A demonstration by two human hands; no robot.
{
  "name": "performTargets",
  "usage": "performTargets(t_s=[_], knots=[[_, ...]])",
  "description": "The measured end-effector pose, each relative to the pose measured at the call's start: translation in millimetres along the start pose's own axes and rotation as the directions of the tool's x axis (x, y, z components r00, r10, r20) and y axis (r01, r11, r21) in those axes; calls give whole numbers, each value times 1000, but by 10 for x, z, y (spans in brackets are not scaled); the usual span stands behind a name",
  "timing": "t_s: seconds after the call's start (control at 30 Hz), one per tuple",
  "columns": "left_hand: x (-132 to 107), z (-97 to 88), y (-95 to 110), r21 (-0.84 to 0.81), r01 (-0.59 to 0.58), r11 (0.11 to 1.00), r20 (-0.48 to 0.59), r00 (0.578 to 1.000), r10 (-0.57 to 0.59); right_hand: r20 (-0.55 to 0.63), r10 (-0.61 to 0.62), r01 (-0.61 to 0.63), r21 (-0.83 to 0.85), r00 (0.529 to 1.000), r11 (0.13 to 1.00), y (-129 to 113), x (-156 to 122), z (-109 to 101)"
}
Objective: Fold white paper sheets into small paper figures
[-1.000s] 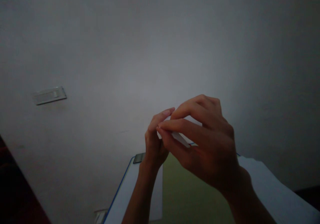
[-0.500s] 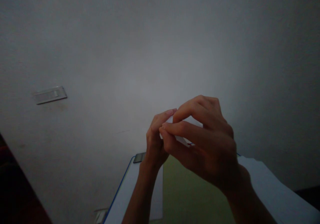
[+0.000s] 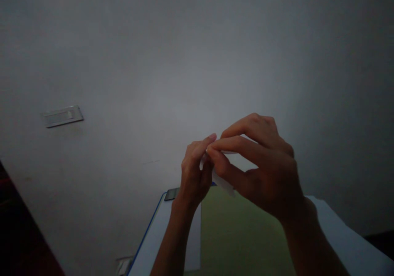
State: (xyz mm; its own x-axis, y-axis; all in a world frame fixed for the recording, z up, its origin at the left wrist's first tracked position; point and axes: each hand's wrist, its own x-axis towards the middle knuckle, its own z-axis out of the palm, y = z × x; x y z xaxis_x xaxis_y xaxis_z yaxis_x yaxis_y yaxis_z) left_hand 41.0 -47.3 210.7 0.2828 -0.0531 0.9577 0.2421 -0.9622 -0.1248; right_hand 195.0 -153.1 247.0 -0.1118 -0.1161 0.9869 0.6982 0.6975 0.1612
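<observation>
A folded white piece of paper [image 3: 223,183] is held in the air between my two hands, above the far end of the table. My left hand [image 3: 194,171] is closed around its left side, with the thumb tip or a fingertip pointing up beside it. Thumb and index finger of my right hand [image 3: 267,169] pinch the paper close to the left fingers. The other right fingers arch over the top. Much of the paper is hidden behind the fingers, and one flap hangs down below them.
Under my hands is a table with a green surface [image 3: 240,235] and a blue edge. White sheets lie at left [image 3: 193,243] and right [image 3: 335,231]. A dark flat rectangular object [image 3: 171,194] rests at the far left corner. Behind stands a grey wall with a switch plate [image 3: 63,117].
My right hand has shifted slightly right and its pinch has moved a little up along the paper. A paper flap now hangs lower between the hands. My left hand has barely moved.
</observation>
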Motion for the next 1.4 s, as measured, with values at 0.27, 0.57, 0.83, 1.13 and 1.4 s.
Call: performTargets(t_s=[0.27,0.57,0.83,1.13,1.4], knots=[[32,-97,59,175,16,984,52,998,-25,116,74,-77,23,990,997,227,-104,-62],[-78,-394,-188,119,345,931,146,921,-360,-149,424,-361,324,893,874,664,-357,-97],[-61,-523,-272,-282,426,859,-98,878,-468,-11,531,-477,427,847,769,972,-534,-120],[-46,-433,-11,75,208,975,-104,974,-199,118,298,-301,4,947,954,858,-529,-109],[104,-435,215,199,-75,977,61,996,64,321,48,-111,181,946,977,388,-276,161]])
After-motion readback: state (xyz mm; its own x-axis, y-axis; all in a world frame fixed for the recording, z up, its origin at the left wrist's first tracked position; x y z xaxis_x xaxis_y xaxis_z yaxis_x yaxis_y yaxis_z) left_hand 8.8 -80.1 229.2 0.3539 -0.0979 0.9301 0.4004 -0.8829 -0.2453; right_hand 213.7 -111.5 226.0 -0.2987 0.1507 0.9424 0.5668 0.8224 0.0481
